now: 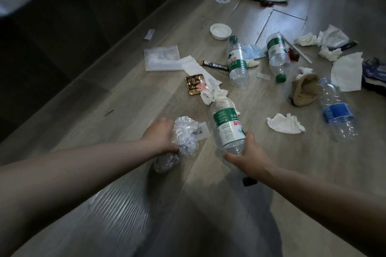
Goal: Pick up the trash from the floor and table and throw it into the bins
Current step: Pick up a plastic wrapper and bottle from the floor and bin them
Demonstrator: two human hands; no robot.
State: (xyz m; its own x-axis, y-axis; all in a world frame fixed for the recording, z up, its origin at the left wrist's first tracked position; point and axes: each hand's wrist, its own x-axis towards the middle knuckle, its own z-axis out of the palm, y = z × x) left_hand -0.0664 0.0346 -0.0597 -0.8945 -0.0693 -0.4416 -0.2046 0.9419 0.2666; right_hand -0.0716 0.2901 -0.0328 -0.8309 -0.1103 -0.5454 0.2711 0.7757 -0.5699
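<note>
Wooden floor (pixel 125 100), littered: right hand (pixel 248 156) is clasping a green-labelled bottle (pixel 227 125) by its near end, its length pointing away; left hand (pixel 160 133) is clutching crumpled plastic (pixel 186 137) alongside it.

The scene is dimly lit: the floor (pixel 313 162) is brightened by a pale sheen far beyond the held green-labelled bottle (pixel 228 126) and by streaked glare below it, the area to its upper left is lost in darkness, and plank lines are bent towards the frame edges.
</note>
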